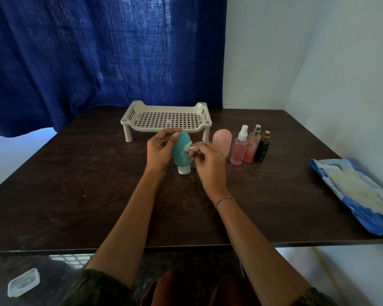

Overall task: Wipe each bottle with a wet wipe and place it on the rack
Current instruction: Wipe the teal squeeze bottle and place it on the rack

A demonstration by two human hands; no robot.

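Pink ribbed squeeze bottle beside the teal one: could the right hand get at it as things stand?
Probably yes: the pink ribbed squeeze bottle stands just beyond the right hand with nothing between them, though that hand pinches a white wet wipe against the teal squeeze bottle.

Blue curtain (pixel 97 51), white walls (pixel 296 51).
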